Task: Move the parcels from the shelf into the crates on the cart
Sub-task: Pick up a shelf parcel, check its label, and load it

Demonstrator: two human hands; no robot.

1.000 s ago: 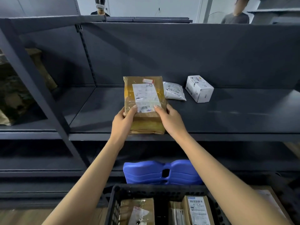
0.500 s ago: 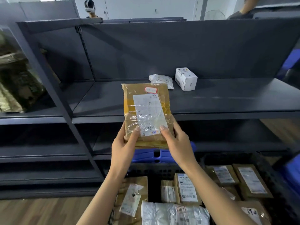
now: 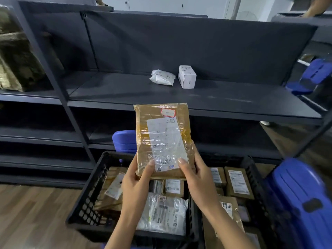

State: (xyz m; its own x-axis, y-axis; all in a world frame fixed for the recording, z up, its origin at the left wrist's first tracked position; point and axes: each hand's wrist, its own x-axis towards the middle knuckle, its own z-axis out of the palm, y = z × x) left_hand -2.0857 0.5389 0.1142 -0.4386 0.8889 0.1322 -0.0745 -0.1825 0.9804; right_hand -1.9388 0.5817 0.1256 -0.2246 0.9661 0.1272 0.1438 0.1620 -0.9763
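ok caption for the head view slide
Left hand and right hand hold a brown parcel over the black crate; white pouch and white box on shelf

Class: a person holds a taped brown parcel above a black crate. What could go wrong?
The left hand and right hand grip the brown parcel only at its near end; its glossy wrap might slip. The black crate is crowded, so it may land unevenly on the white bag.

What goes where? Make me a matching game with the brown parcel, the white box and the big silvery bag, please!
Things:
1. brown parcel
2. white box
3. big silvery bag

Places:
A. in the black crate
B. on the shelf
C. held by the left hand and right hand

Pairs: 1-C, 2-B, 3-A.
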